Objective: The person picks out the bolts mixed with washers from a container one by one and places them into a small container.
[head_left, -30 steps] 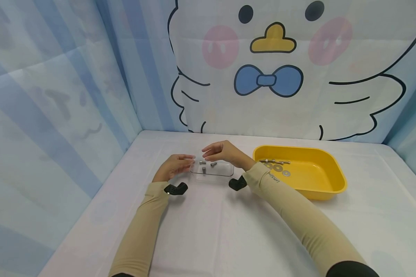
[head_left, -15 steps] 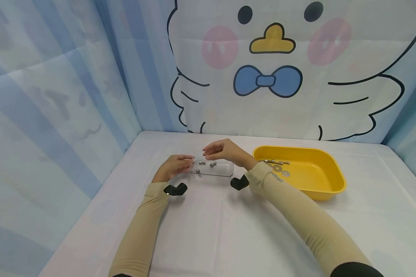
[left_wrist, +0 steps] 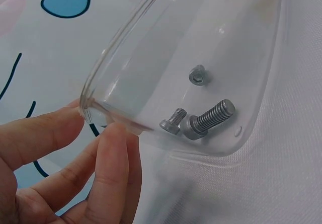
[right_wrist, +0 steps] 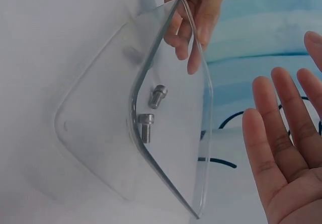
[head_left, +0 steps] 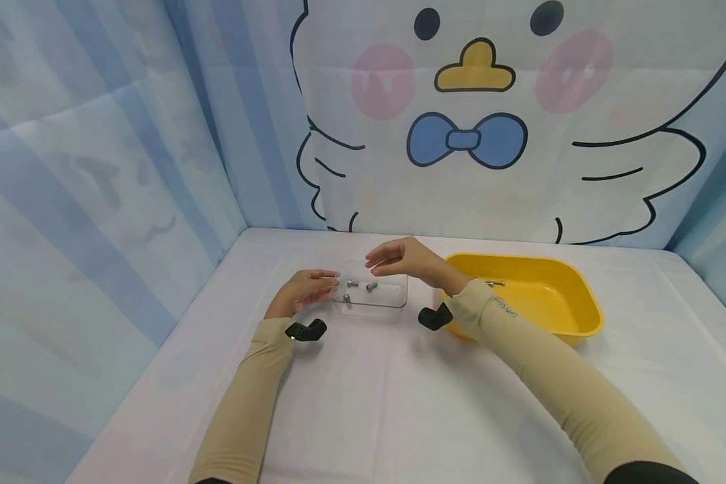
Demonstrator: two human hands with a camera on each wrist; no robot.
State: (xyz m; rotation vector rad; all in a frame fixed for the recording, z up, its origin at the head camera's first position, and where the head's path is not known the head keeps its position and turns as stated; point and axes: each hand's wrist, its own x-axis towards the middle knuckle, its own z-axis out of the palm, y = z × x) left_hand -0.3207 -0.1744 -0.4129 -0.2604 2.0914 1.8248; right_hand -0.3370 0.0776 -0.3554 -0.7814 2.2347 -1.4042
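Note:
A clear plastic box (head_left: 393, 296) stands toward the back of the white table, with three metal socket-head bolts (head_left: 372, 287) in it. The left wrist view shows one large bolt (left_wrist: 209, 119), a smaller bolt (left_wrist: 173, 122) close beside it, and a third bolt (left_wrist: 197, 76) apart. My left hand (head_left: 302, 294) pinches the box's left end, thumb on one side of the wall and fingers on the other. Above the box's right part is my right hand (head_left: 411, 261), holding nothing; its fingers (right_wrist: 284, 103) are loosely spread in the right wrist view.
Right of the box stands a yellow tray (head_left: 544, 289), partly hidden behind my right wrist. One metal bolt (head_left: 496, 283) shows in it. A printed curtain (head_left: 363, 188) hangs behind the table, another at the left.
My right hand has moved right and slightly up, away from the box's middle, now covering the washers in the tray. The front bolt has shifted left inside the box. My left hand stays put.

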